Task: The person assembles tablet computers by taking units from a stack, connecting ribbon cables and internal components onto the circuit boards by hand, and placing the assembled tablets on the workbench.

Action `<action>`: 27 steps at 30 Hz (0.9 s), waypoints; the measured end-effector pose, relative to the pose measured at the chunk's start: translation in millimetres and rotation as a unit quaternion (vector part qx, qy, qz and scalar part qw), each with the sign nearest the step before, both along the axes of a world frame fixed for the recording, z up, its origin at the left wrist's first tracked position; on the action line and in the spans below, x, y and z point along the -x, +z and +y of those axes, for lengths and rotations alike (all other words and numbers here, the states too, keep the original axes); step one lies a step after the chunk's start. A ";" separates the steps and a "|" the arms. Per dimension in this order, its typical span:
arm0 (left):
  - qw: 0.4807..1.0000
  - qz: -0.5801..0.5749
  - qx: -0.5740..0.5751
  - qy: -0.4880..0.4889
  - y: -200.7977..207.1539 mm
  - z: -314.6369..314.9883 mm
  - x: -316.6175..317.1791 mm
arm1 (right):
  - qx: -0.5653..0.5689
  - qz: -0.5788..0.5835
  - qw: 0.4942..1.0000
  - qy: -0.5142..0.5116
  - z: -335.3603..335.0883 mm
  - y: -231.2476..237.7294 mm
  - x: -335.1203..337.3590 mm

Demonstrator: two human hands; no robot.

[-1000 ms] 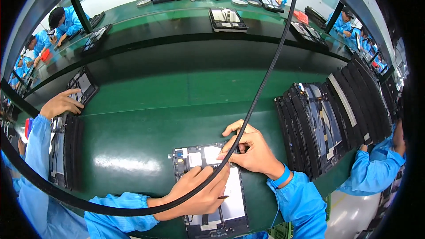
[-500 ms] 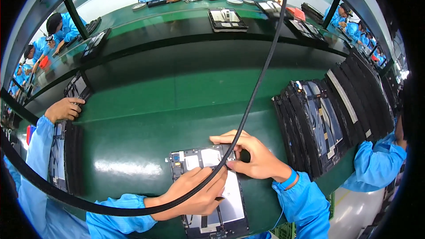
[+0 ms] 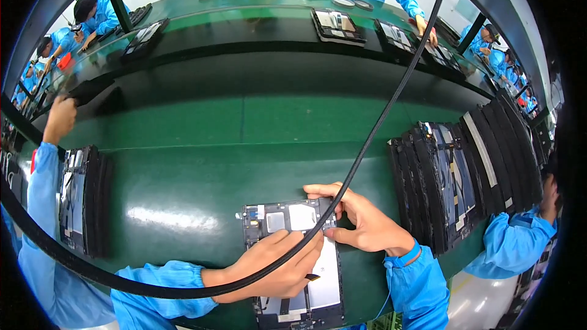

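An opened tablet [image 3: 287, 217], back cover off with circuit boards and a pale battery showing, lies on the green table [image 3: 244, 128] close to me. My left hand [image 3: 275, 266] lies flat across its middle and holds it down, with a small dark tab at its fingertips. My right hand [image 3: 361, 223] grips the tablet's top right corner, fingers curled over the edge. Both forearms are in blue sleeves.
A thick black cable [image 3: 379, 122] hangs across the view in front of my hands. A row of stacked tablets [image 3: 440, 183] stands to the right, a smaller stack [image 3: 82, 198] to the left. A co-worker's hand [image 3: 60, 119] reaches at far left; another's sleeve [image 3: 513, 244] is at right.
The co-worker's hand at the left has lifted off the left stack and moved up and away. My own hands have stayed on the tablet, the right one shifting slightly at the corner.
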State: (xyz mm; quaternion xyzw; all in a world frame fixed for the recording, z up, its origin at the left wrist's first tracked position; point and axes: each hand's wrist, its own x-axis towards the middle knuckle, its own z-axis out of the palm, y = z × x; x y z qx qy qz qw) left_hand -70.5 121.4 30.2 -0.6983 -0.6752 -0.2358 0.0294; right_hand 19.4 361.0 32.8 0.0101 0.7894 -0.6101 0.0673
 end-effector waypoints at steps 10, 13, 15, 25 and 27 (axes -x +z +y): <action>1.000 0.007 -0.014 -0.002 -4.3 -2.3 -2.4 | -0.033 0.006 0.999 0.007 -3.4 4.7 0.4; 0.999 -0.049 0.008 0.014 -14.3 -2.9 -3.8 | -0.046 0.000 0.999 -0.008 -6.1 3.9 -4.4; 0.986 -0.161 -0.033 0.013 -9.1 -5.1 0.2 | -0.044 0.017 0.999 -0.022 -5.7 2.1 -6.4; 0.955 -0.173 -0.239 0.034 -22.6 -83.5 49.3 | -0.310 0.291 0.905 -0.023 -47.8 11.1 -10.1; 0.974 -0.073 -0.207 -0.047 -19.2 -97.1 45.1 | -0.314 0.307 0.898 0.033 -74.2 9.7 -10.1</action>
